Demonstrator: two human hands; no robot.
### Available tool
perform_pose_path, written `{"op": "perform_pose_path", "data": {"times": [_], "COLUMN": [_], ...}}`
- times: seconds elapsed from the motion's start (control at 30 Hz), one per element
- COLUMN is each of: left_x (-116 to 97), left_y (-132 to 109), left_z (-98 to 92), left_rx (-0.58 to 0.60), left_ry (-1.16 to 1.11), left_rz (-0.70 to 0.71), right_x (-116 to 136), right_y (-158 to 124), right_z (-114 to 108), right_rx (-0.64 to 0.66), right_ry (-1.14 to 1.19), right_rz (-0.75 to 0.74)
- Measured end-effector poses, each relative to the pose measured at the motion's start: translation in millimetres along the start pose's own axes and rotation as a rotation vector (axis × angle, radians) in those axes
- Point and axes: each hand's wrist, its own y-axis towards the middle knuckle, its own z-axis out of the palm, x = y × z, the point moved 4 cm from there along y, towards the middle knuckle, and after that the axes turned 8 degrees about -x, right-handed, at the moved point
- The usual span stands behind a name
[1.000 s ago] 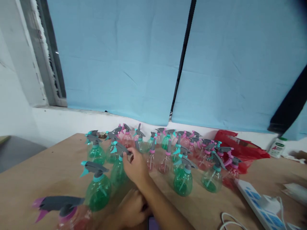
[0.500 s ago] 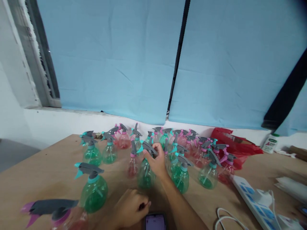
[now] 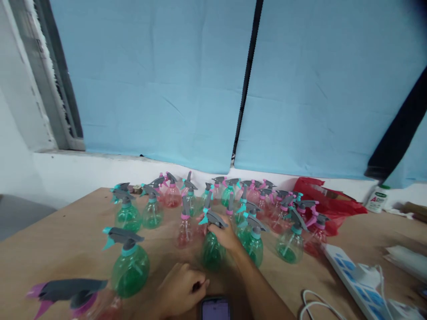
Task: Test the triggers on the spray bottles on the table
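Centrally, one green bottle in right hand, one phone

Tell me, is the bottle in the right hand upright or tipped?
Upright: the green bottle has its grey spray head above its body.

The table offers passage left of 2 near spray bottles; behind the right hand, packed bottles stand in the way.

Left hand, left of phone: bare
Right hand, beyond phone: bare
Right forearm, right of phone: bare, slim
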Motion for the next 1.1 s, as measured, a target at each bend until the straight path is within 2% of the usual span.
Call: {"op": "perform_pose_path", "data": {"times": [0.1, 0.27, 0.53, 0.7, 0.93, 1.03, 1.1], "left_x": [0, 1, 4, 1, 2, 3, 4], "left_y": [0, -1, 0, 2, 3, 3, 3], "left_z": [0.5, 0.7, 2.7, -4.2, -3.2, -1.7, -1.1], "left_rx": [-0.008, -0.028, -0.032, -0.041, -0.035, -0.038, -0.036], "left_ry": [-0.003, -0.036, -0.025, -0.055, -0.075, -0.066, -0.061], "left_rz": [0.004, 0.044, 0.017, 0.010, 0.005, 0.002, 0.004], "right_x": [-2, -6, 9, -1, 11, 11, 5], "right_y": [-1, -1, -1, -4, -2, -2, -4], "right_z": [1, -6, 1, -3, 1, 1, -1], "right_rx": [0.048, -0.025, 0.046, -0.051, 0.014, 0.009, -0.048], "right_ry": [0.072, 0.146, 0.096, 0.094, 0.056, 0.054, 0.075], "right_rz": [0.058, 0.116, 0.056, 0.172, 0.041, 0.044, 0.086]}}
